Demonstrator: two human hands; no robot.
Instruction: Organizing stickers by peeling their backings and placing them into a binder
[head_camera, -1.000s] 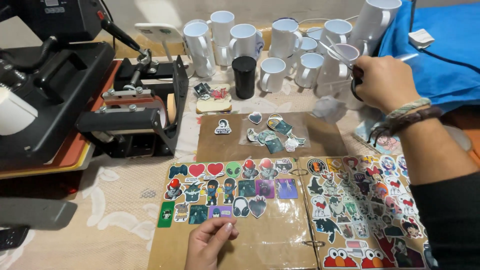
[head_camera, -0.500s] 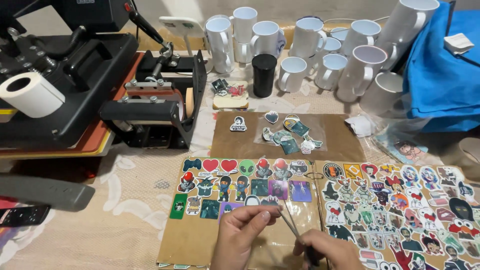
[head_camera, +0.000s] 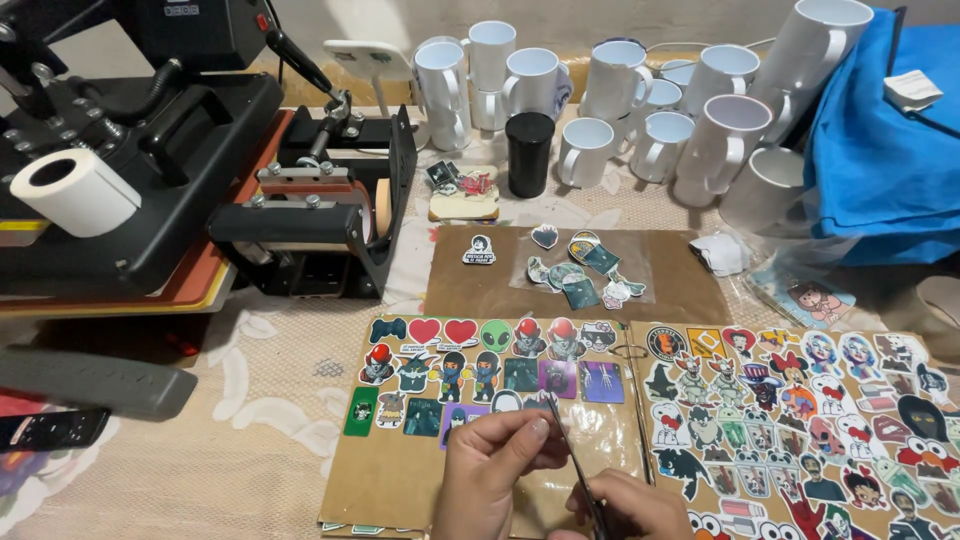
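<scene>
A big open sticker book (head_camera: 440, 470) lies on the table. Both hands are at the bottom edge of the sticker book. The left hand (head_camera: 495, 470) pinches near a thin dark tool (head_camera: 572, 455), and the right hand (head_camera: 630, 505) grips the low end of that tool. Above the sticker book is a brown card (head_camera: 690, 280) with loose stickers (head_camera: 580, 270). Further above stand many white mugs (head_camera: 610, 100) and one black cup (head_camera: 529, 153). A black press machine (head_camera: 150, 150) sits up and to the left of the sticker book.

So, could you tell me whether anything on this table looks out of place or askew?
One white mug at the right of the group lies tipped, its mouth facing the camera, while the rest stand upright. A few loose stickers sit heaped on the brown sheet rather than in rows like those on the open sticker pages.
</scene>
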